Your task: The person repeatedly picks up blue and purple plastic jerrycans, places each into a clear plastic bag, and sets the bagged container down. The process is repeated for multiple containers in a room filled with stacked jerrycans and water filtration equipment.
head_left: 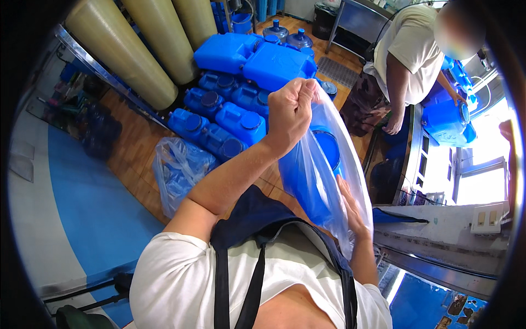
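Observation:
A clear plastic bag (350, 148) hangs in front of me around a blue water jug (307, 189). The jug's round blue lid (327, 148) shows through the film. My left hand (292, 114) is raised above the jug, its fingers closed in a fist on the bag's gathered upper edge. Lower down on the jug's right side, my right hand (353, 211) lies with its fingers stretched out against the plastic. Whether that palm is inside or outside the bag, I cannot tell. The jug's base is hidden.
Several blue jugs (241, 123) stand on the tiled floor ahead, with larger ones (279, 66) lying behind them. A bagged jug (183, 170) sits at left, near tall tan cylinders (120, 52). A co-worker (408, 55) bends over a counter with another blue jug (445, 122) at right.

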`<state>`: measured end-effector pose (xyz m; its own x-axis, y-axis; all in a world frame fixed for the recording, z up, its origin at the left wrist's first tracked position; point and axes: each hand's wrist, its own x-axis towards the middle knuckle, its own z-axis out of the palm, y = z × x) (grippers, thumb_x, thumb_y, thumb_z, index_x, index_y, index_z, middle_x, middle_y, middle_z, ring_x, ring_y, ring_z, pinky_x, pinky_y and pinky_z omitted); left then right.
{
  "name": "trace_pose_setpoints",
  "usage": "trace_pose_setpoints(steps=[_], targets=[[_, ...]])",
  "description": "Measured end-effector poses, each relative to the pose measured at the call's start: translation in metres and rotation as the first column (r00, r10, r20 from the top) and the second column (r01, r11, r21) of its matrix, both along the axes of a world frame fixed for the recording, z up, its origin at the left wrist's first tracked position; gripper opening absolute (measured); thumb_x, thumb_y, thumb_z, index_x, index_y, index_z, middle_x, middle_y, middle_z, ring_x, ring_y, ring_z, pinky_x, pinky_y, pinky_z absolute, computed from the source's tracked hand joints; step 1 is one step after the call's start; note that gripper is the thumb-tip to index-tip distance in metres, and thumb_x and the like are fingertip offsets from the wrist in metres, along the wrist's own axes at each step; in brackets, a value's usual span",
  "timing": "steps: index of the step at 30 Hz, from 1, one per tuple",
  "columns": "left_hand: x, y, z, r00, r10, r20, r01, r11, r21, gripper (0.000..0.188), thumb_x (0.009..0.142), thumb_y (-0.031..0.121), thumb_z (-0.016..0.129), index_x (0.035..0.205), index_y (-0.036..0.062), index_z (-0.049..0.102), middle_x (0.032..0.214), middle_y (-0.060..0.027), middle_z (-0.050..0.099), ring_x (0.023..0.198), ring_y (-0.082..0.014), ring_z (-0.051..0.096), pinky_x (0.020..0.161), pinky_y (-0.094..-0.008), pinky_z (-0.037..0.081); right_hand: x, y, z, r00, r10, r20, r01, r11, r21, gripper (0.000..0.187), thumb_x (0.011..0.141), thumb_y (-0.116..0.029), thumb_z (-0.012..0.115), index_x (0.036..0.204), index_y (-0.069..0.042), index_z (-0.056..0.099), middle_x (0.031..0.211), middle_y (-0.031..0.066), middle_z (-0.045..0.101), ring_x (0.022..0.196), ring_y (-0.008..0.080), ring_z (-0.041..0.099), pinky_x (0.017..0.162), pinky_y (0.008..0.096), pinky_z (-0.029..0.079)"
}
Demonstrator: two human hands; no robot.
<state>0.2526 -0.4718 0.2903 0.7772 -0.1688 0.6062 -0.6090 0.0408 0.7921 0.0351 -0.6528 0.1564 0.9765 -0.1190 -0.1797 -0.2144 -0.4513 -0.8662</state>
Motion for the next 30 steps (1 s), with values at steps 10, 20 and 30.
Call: trace_pose_setpoints(steps=[10,20,30], targets=[[0.034,0.013,-0.032,0.977,0.139,-0.163,-0.142,0.99,-0.007,0.035,0.096,0.022,0.051,0.07,0.0016,0.063,0.062,-0.0065,0.064,0.055,-0.0113,0.058,0.054,-0.0268,0.046,-0.067,-0.047,0.047,0.801,0.175,-0.572,-0.516,0.686,-0.513,0.028,0.074,-0.025,0.069,0.085,0.001,0.068,0.078,0.0219,0.065,0.08,0.0389,0.063,0.073,0.0421,0.05],[0.022,0.162,-0.135,0.841,0.385,-0.38,-0.209,0.88,0.427,0.032,0.096,0.022,0.045,0.084,-0.0029,0.062,0.076,-0.0129,0.07,0.068,-0.0164,0.065,0.066,-0.0285,0.049,0.036,-0.051,0.015,0.839,0.378,-0.392,-0.541,0.499,-0.677,0.029,0.071,0.0,0.053,0.094,-0.007,0.07,0.089,0.0198,0.065,0.091,0.0369,0.062,0.079,0.0445,0.05],[-0.068,0.342,-0.285,0.58,0.807,-0.107,-0.024,0.148,0.989,0.028,0.086,0.022,0.051,0.077,0.0011,0.068,0.083,-0.0213,0.066,0.081,-0.0388,0.063,0.074,-0.0463,0.049,0.142,0.06,-0.133,0.55,0.695,-0.464,-0.753,0.17,-0.636,0.017,0.08,-0.011,0.053,0.082,-0.009,0.07,0.088,0.015,0.067,0.086,0.0311,0.065,0.074,0.0417,0.053]])
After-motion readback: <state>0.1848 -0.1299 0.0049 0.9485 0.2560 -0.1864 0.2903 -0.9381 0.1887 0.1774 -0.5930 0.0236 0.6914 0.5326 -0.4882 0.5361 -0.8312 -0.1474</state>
